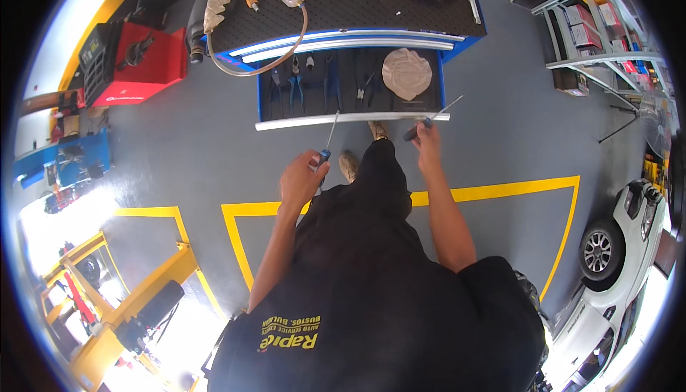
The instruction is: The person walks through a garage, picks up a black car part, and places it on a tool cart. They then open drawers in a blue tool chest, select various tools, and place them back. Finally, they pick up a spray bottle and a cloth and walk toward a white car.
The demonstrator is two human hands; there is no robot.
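Left hand (301, 180) is clenched round a blue-handled screwdriver (329, 142), its thin steel shaft pointing up at the open drawer (350, 85); right hand (427, 143) grips a second, dark-handled screwdriver (432, 117) whose shaft slants right of the drawer front. Both tips hover at the drawer's pale metal lip, so a careless swing could likely scrape it or jab the other hand. Inside the drawer, pliers (294, 86) lie on dark lining beside a crumpled beige cloth (406, 72); beyond the drawer, the perforated black worktop (371, 6)
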